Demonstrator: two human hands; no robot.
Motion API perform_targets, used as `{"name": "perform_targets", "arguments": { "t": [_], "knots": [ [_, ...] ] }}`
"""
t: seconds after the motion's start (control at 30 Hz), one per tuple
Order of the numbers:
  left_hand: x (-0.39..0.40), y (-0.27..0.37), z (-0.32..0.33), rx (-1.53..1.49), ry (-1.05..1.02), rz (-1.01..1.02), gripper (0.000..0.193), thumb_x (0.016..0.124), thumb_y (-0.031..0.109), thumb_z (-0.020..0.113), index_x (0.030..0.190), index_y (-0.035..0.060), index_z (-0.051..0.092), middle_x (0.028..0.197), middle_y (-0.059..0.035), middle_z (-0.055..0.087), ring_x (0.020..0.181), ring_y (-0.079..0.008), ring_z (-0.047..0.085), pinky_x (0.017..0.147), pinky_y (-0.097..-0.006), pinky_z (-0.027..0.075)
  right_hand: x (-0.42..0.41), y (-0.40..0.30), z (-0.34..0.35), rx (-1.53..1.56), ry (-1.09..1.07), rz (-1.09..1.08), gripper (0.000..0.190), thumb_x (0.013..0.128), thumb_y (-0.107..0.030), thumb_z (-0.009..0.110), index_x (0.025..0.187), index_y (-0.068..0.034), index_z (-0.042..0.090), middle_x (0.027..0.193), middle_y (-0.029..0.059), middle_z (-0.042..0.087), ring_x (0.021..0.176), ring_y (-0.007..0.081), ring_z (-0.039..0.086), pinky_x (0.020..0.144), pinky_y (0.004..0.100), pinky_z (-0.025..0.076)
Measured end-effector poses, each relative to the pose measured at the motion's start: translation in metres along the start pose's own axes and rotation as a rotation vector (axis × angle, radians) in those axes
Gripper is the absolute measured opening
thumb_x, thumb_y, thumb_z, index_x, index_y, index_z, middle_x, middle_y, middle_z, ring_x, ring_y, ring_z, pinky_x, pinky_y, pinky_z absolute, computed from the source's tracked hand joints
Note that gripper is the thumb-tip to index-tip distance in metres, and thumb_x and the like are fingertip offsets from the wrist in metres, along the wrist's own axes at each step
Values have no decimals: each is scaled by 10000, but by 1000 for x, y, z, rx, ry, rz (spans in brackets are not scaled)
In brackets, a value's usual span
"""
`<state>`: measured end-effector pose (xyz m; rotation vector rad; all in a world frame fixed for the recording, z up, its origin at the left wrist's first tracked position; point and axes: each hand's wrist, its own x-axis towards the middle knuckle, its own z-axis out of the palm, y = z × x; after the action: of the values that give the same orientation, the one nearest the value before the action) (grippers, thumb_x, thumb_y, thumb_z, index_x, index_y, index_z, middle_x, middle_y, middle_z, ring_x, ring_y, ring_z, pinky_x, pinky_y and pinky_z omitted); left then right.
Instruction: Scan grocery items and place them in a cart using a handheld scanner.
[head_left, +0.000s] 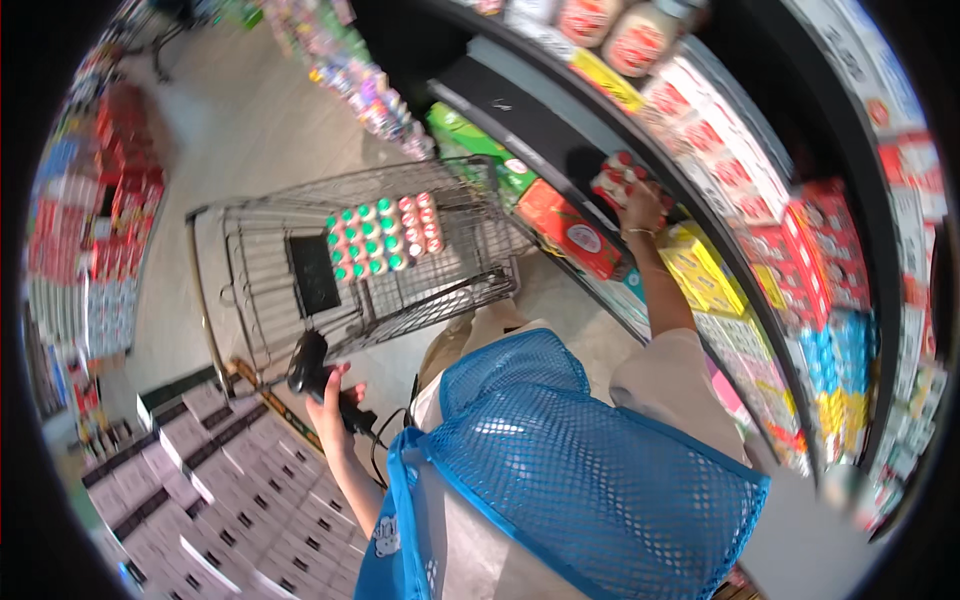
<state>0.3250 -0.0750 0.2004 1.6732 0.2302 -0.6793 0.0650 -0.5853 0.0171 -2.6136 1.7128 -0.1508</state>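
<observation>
My right hand (643, 206) reaches into a black shelf (540, 112) and grips a multipack of small red-capped bottles (619, 178). Its fingers lie over the pack, whose underside is hidden. Lower on the left, my left hand (335, 397) is wrapped around a black handheld device (309, 360) from which a dark cable runs towards my body. Ahead of me stands a wire shopping cart (247, 292). In it sit packs of small green-capped bottles (367, 240) beside red-capped bottles (421, 223).
An orange-red carton (570, 229) and yellow packs (701, 270) flank the reaching arm. Larger white bottles (641, 41) fill an upper shelf. Stacked pale boxes (262, 502) rise at lower left, close to the cart handle (206, 307). Tiled floor (225, 127) extends beyond the cart.
</observation>
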Motion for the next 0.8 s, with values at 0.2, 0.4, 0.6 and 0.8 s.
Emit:
{"name": "perform_targets", "arguments": {
  "t": [0.2, 0.4, 0.6, 0.8],
  "knots": [
    [8, 2, -4, -18, 6, -20, 350, 860, 199, 637, 1091, -31, 510, 1014, -162, 637, 668, -205, 663, 563, -262, 520, -11, -32, -11, -36, 185, -67, 592, 640, -207, 783, 1147, -79, 508, 1048, 122, 568, 1014, 326, 522, 839, 434, 422],
    [14, -26, -18, -111, 116, -167, 327, 868, 197, 613, 1088, -20, 507, 1003, -165, 627, 652, -191, 659, 558, -251, 519, -42, -193, 13, 767, 78, -527, 476, 753, -175, 735, 1120, 6, 493, 1024, 134, 533, 984, 255, 510, 878, 369, 398],
    [17, -65, -25, -231, 261, -289, 319, 853, 184, 627, 1076, -19, 520, 966, -153, 632, 620, -171, 647, 541, -244, 501, -76, -299, 194, 1075, -568, -238, 759, 736, -270, 781, 1266, 17, 320, 1060, 141, 480, 928, 210, 527, 805, 325, 443],
    [8, -125, -29, -251, 431, -404, 317, 844, 176, 632, 1070, -21, 531, 942, -149, 629, 588, -170, 632, 534, -247, 488, -62, -327, 334, 643, -706, -65, 1012, 530, -525, 839, 1225, 45, 374, 1124, 189, 504, 1032, 299, 515, 879, 391, 433]
  ]
}}
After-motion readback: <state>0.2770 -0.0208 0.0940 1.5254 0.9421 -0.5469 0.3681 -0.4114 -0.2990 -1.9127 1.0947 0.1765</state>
